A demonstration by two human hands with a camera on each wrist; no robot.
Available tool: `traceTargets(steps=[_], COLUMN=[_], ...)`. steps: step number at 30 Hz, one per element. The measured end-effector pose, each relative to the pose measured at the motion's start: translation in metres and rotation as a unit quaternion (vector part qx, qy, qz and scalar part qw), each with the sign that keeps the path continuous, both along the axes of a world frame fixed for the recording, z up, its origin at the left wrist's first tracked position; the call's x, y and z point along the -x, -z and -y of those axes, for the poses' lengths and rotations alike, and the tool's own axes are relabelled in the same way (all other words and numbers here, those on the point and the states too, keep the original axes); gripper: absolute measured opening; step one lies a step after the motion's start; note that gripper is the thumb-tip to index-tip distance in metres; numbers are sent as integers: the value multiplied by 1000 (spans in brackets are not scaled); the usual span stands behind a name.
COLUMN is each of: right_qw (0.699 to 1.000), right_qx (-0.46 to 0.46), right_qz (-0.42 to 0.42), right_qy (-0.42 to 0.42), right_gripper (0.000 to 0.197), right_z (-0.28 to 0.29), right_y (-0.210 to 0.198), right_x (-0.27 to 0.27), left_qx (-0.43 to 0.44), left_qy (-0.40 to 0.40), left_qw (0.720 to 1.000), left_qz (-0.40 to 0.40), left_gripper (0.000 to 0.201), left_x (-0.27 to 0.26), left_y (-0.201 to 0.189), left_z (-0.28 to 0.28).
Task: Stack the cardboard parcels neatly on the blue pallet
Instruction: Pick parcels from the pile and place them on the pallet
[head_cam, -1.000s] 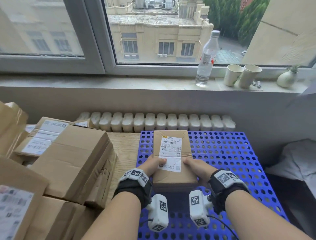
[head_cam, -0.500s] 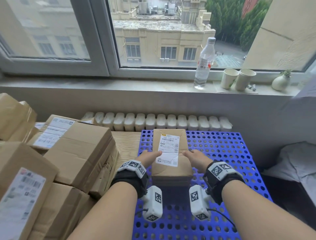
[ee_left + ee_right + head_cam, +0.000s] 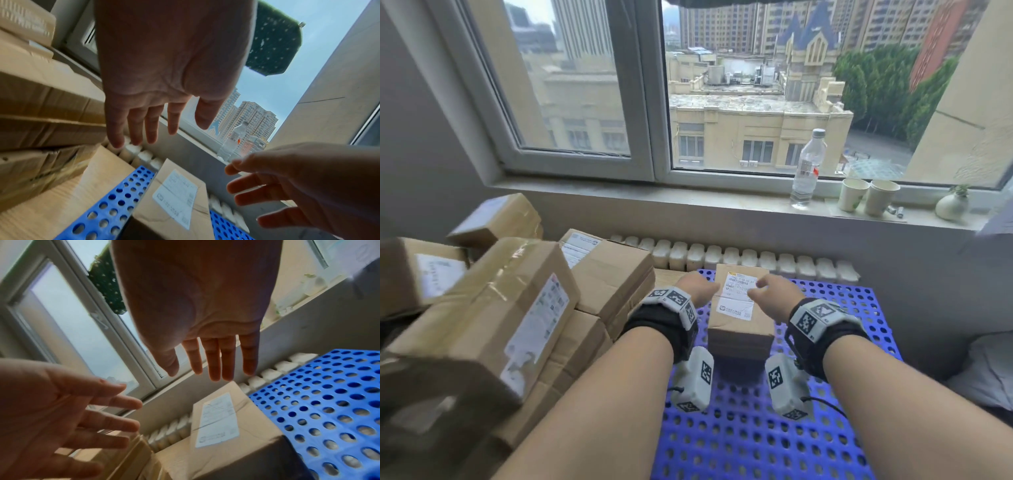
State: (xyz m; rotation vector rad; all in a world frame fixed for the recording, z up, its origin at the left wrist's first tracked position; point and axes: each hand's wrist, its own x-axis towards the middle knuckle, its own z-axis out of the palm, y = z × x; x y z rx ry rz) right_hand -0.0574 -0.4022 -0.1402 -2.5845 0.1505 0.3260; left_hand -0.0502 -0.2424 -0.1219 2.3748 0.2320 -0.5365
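Observation:
A small cardboard parcel (image 3: 739,318) with a white label stands on the blue perforated pallet (image 3: 835,308), near its far left corner. Both hands hover above it with fingers spread, touching nothing. My left hand (image 3: 697,286) is over the parcel's left edge and my right hand (image 3: 774,291) over its right side. The left wrist view shows the left hand (image 3: 156,104) open above the parcel (image 3: 174,204) and pallet (image 3: 107,206). The right wrist view shows the right hand (image 3: 207,344) open above the parcel (image 3: 226,431).
A pile of several cardboard parcels (image 3: 493,325) fills the left side, next to the pallet. A white radiator (image 3: 739,257) runs along the wall behind. On the window sill stand a water bottle (image 3: 808,168), two paper cups (image 3: 869,195) and a small vase (image 3: 952,205).
Both hands let go of the parcel and rose above it, fingers spread. The parcel stays on the pallet. The head view tilted up toward the window.

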Motion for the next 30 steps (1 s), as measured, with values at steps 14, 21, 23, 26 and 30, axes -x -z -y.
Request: traceTargets(steps=[14, 21, 23, 26, 30], right_qw=[979, 980, 983, 987, 991], right_qx=[16, 12, 15, -8, -51], right_qz=[139, 124, 116, 99, 68], right_qy=[-148, -153, -144, -127, -106], right_gripper=[31, 35, 33, 31, 28], right_z=[-129, -204, -222, -242, -267], right_y=[-103, -98, -92, -82, -63], right_x=[37, 48, 50, 53, 51], left_qx=[-49, -98, -111, -141, -182], left_qy=[-56, -127, -134, -121, -69], left_qw=[980, 969, 972, 977, 978], left_qz=[185, 190, 158, 103, 77], left_gripper=[21, 35, 74, 111, 114], left_x=[72, 68, 63, 52, 36], left_y=[-126, -125, -115, -97, -67], left_z=[-115, -211, -234, -256, -271])
